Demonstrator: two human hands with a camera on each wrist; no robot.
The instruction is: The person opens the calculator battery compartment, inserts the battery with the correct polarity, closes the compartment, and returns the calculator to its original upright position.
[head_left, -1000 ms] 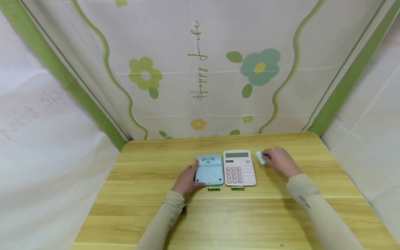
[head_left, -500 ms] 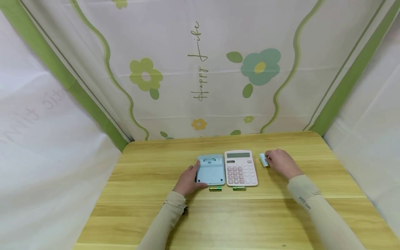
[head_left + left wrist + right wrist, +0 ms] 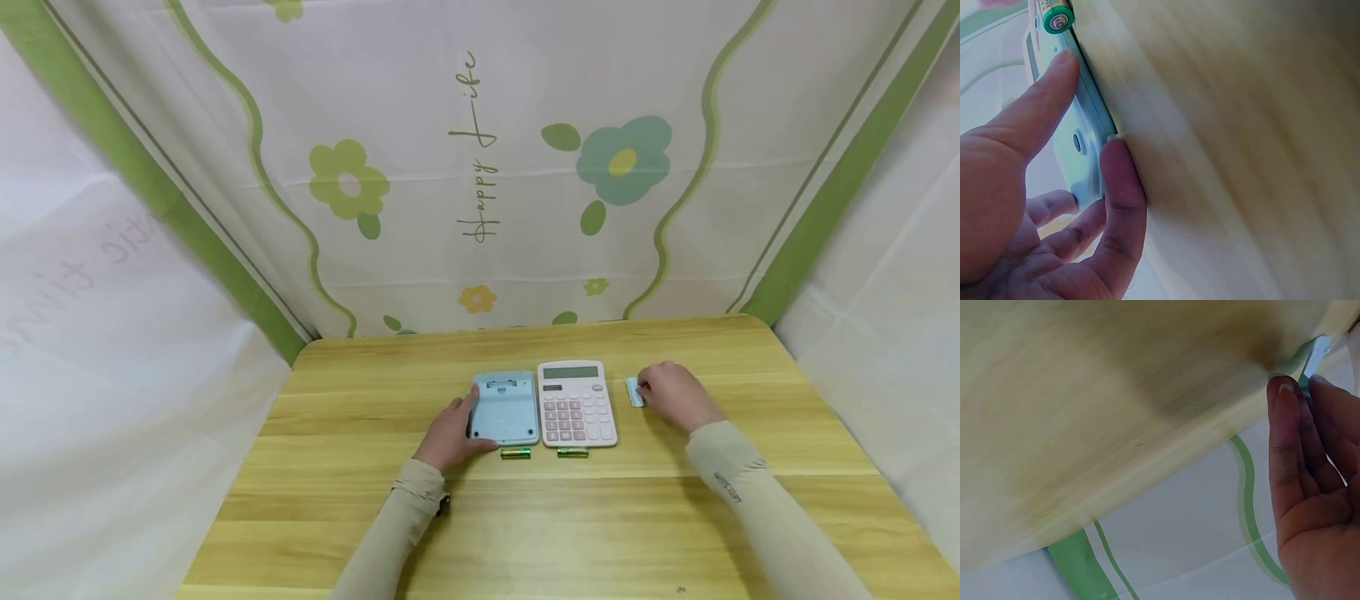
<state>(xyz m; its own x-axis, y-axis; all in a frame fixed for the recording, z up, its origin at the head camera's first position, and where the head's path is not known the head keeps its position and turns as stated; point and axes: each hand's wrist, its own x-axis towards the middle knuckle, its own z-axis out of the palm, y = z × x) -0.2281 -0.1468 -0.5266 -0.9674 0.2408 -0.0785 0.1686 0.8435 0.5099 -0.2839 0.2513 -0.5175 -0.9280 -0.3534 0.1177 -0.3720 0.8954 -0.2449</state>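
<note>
Calculator [image 3: 504,412] in pale blue lies back side up on the table [image 3: 480,533], a little right of centre in my head view, with an open compartment [image 3: 502,384] at its far end and dark round spots at its near corners. I see the pink calculator [image 3: 577,408] just beside it on the right, face up, showing a grey screen, white keys and pinkish ones. From my end, the left hand [image 3: 447,433] spans the blue one's near-left corner, thumb laid along the near edge and fingers against the left side, well spread but holding it between them. My right wrist feed shows the right hand [image 3: 678,396] with thumb and fingertips together, pinching a small light-blue piece [image 3: 634,392] to the right of the pink one; I cannot tell whether that piece touches the wood. One green battery [image 3: 515,453] lies just by the blue near edge, and a second battery [image 3: 573,452] by the pink one's.
</note>
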